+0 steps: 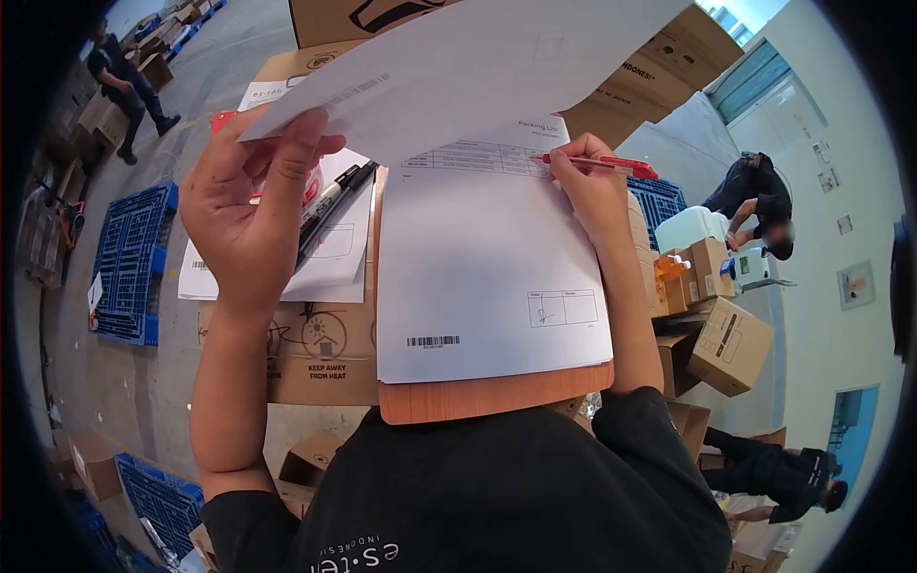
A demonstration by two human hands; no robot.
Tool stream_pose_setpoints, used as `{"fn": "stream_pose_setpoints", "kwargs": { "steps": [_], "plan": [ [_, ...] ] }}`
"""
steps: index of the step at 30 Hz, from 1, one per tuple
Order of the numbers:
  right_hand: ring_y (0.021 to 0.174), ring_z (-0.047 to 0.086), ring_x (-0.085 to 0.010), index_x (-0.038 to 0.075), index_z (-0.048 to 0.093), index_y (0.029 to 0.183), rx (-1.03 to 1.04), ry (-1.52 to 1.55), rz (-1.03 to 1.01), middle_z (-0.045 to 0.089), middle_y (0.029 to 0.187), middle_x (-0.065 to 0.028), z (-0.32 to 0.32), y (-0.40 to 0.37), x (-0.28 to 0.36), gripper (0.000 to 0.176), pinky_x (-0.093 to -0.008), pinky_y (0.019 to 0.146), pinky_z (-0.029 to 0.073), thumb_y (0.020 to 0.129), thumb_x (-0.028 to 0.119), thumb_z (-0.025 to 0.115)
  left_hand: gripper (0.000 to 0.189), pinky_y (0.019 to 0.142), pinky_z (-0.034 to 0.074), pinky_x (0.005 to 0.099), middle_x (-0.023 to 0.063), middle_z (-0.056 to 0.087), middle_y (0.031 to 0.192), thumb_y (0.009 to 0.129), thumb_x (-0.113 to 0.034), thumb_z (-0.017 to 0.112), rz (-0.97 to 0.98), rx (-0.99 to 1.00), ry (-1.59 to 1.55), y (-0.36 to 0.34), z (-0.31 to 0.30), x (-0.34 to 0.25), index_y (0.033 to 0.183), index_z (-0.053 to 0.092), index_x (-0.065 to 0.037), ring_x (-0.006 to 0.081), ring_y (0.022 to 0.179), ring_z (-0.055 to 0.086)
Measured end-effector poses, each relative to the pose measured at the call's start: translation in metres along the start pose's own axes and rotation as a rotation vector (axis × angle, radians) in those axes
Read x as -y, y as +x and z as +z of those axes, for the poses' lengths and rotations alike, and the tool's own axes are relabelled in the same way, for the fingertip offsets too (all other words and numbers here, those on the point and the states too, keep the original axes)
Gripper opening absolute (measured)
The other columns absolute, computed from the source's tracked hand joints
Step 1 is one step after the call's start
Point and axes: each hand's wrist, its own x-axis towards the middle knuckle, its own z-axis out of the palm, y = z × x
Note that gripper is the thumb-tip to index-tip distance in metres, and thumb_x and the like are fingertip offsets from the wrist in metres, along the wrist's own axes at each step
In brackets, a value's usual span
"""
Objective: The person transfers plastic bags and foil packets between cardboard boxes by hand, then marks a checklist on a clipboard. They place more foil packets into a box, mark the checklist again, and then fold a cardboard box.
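Observation:
My left hand (253,205) pinches the near left corner of a lifted sheet of paper (458,81) between thumb and fingers. The sheet slants up and away over a stack of printed papers. On top of that stack lies a packing list (487,248) with a table, a barcode and a small signature box. The stack rests on a brown wooden clipboard (497,401) close to my body. In my right hand (592,181) is a red pen (611,164), its tip at the packing list's table. Black markers (334,205) lie beside my left hand on other papers.
Under the papers is a cardboard box (325,353). More boxes (731,344) and an orange bottle (671,265) stand at right. Blue pallets (134,263) lie on the floor at left. One person (124,76) is at far left; two others (755,201) are at right.

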Motion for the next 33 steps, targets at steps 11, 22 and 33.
{"fn": "stream_pose_setpoints", "kwargs": {
  "steps": [11, 22, 33],
  "plan": [
    [0.053, 0.046, -0.0029, 0.002, 0.05, 0.067, -0.129, 0.052, -0.033, 0.055, 0.06, 0.0001, -0.005, 0.0, -0.009, 0.014, -0.0178, 0.048, 0.036, 0.072, 0.008, 0.062, 0.017, 0.065, 0.048, 0.0226, 0.0108, 0.063, 0.083, 0.083, -0.006, 0.059, -0.005, 0.018, 0.006, 0.0, 0.0, 0.0, 0.096, 0.058, 0.005, 0.0161, 0.075, 0.063],
    [0.048, 0.044, -0.0047, 0.003, 0.048, 0.065, -0.263, -0.147, -0.221, 0.051, 0.058, 0.0004, -0.003, -0.002, -0.01, 0.014, -0.0201, 0.043, 0.034, 0.072, 0.008, 0.06, 0.015, 0.067, 0.049, 0.0232, 0.0093, 0.062, 0.077, 0.085, -0.007, 0.058, 0.009, 0.007, -0.01, 0.0, 0.003, -0.002, 0.092, 0.059, 0.006, 0.0154, 0.074, 0.063],
    [0.061, 0.044, -0.0012, 0.006, 0.053, 0.095, -0.425, 0.54, -0.043, 0.055, 0.086, 0.001, -0.037, -0.057, -0.053, 0.015, -0.0142, 0.048, 0.034, 0.085, 0.016, 0.056, 0.054, 0.056, 0.035, 0.0292, 0.0046, 0.045, 0.057, 0.096, -0.038, 0.023, 0.21, 0.279, -0.019, 0.004, -0.024, 0.034, 0.054, 0.034, -0.006, 0.0151, 0.052, 0.042]
  ]
}}
